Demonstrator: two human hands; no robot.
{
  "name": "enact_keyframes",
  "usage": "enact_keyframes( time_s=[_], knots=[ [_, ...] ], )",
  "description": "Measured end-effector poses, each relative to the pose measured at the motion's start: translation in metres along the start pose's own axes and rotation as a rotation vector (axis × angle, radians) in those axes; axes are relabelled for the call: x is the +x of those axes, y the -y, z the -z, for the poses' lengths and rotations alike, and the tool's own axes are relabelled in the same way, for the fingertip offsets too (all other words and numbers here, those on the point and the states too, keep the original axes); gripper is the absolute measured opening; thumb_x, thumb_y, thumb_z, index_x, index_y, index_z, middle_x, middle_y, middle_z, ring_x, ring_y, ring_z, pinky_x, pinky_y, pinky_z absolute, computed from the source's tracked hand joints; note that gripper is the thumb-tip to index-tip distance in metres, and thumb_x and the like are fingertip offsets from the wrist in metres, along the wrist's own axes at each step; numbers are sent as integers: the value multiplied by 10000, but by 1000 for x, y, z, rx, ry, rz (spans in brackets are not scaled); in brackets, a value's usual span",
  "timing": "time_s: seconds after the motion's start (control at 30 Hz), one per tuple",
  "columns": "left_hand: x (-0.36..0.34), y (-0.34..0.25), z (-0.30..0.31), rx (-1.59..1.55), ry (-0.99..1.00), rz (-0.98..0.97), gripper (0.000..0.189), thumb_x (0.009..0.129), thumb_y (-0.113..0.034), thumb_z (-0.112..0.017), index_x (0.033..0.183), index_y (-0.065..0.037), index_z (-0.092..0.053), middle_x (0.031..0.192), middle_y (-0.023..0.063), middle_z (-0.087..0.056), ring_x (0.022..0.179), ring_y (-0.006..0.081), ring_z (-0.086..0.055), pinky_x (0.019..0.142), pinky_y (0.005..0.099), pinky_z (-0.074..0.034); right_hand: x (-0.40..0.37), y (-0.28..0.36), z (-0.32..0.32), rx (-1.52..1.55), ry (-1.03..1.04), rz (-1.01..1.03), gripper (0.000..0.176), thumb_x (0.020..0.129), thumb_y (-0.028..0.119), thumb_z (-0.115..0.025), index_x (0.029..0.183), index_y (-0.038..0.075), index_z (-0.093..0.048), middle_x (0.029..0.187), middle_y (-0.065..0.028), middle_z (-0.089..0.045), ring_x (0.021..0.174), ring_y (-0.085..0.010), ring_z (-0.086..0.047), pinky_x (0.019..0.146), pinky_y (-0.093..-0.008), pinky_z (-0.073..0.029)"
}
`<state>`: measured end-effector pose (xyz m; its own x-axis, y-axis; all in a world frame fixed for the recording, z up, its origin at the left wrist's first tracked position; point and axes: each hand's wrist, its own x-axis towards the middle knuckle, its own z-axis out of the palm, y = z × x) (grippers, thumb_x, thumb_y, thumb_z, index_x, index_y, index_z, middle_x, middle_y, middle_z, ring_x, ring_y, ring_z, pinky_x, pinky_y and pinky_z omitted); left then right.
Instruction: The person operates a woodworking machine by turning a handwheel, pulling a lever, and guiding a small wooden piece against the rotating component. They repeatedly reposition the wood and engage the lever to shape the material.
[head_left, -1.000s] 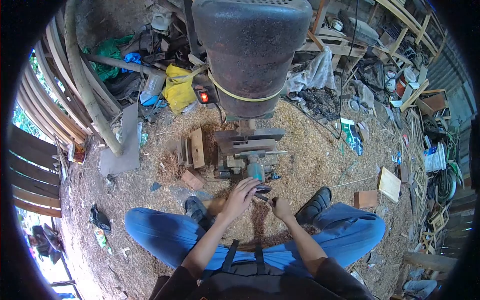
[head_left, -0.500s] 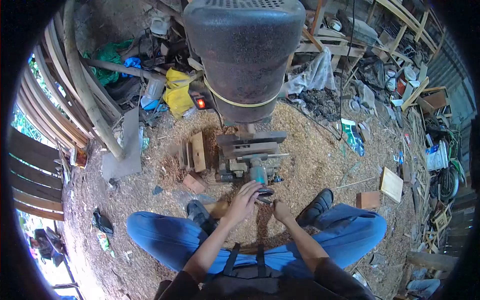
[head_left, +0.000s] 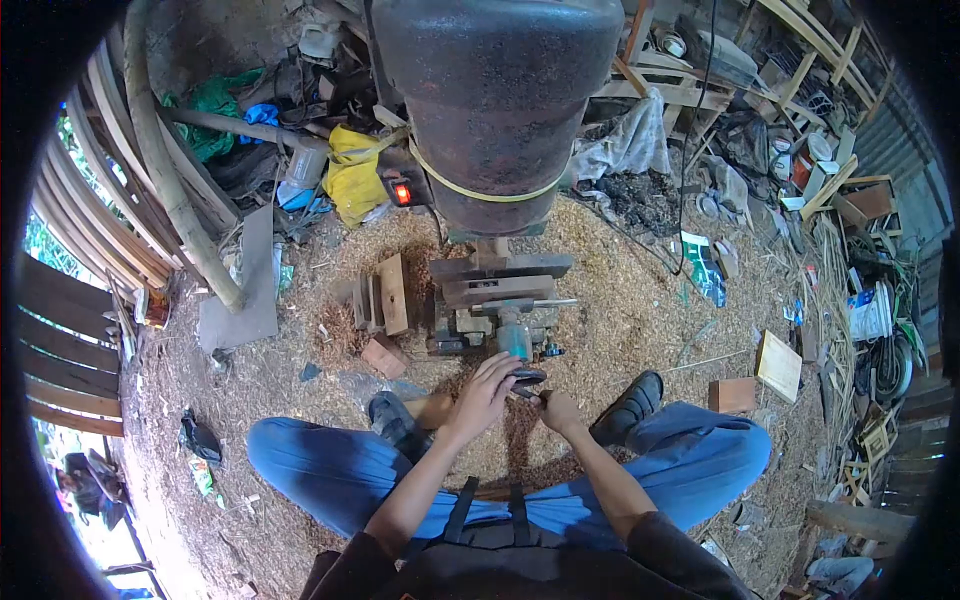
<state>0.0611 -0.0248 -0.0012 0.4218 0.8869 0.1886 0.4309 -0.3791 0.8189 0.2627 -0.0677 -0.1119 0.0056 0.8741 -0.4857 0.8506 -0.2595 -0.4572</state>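
Note:
A dark round handwheel [head_left: 528, 377] sits at the front of a floor-standing machine, just ahead of its green-blue cylindrical part [head_left: 515, 342]. My left hand [head_left: 484, 393] lies over the wheel's left side, fingers curved onto its rim. To the right, my right hand [head_left: 561, 411] is closed at the end of a short dark handle [head_left: 524, 393] beside the wheel; its fingers hide most of the grip. Behind the wheel are the metal vise jaws [head_left: 500, 292]. Above them looms the machine's large dark motor housing [head_left: 485, 110], a yellowish band around its lower part.
A lit red switch [head_left: 402, 194] hangs at the housing's left. Wooden blocks [head_left: 394, 295] stand left of the vise, with a reddish block [head_left: 384, 355] nearby. More wood [head_left: 733, 395] lies right of my foot. Shavings cover the floor; a cable [head_left: 683, 230] runs at right.
The view has shifted slightly, so the machine appears a little higher. Both hands stay at the handwheel; the right hand and handle have moved very little.

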Motion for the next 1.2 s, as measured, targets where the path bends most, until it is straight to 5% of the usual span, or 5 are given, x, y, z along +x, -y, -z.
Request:
enact_keyframes(
  time_s=[0.57,0.8,1.0,1.07,1.2],
  knots=[
    [-2,6,-1,5,5,16,284,996,-105,-562,1260,-13,-611,1346,147,-611,1347,333,-496,1116,436,-419,-3,16,6,-58,21,-99,353,935,416,-647,956,80,-752,885,-223,-720,864,-412,-705,775,-509,-557],
    [-2,5,2,2,12,4,277,1008,-120,-545,1259,-25,-614,1357,148,-603,1356,333,-488,1123,438,-410,5,-11,-25,9,-99,44,351,961,403,-609,931,73,-723,814,-226,-695,788,-439,-683,700,-531,-543],
    [-5,-6,7,58,-5,-9,320,996,-162,-574,1289,-39,-612,1401,153,-570,1381,348,-456,1162,468,-345,-8,0,2,-36,-51,-44,271,949,317,-618,1116,117,-692,1046,-206,-696,982,-387,-683,878,-543,-500],
    [-2,-23,15,146,-31,-60,325,991,-174,-583,1286,-42,-619,1416,150,-562,1397,346,-440,1177,485,-317,-18,10,36,-84,-244,-18,297,965,335,-599,1157,122,-677,1102,-212,-670,1019,-390,-661,915,-574,-458],
    [23,-100,42,231,-116,-136,319,955,-129,-613,1265,-60,-634,1454,136,-535,1433,346,-399,1193,512,-274,-22,60,136,207,-572,153,259,960,203,-628,1148,31,-671,1032,-210,-690,944,-385,-669,811,-457,-518]
  ],
)
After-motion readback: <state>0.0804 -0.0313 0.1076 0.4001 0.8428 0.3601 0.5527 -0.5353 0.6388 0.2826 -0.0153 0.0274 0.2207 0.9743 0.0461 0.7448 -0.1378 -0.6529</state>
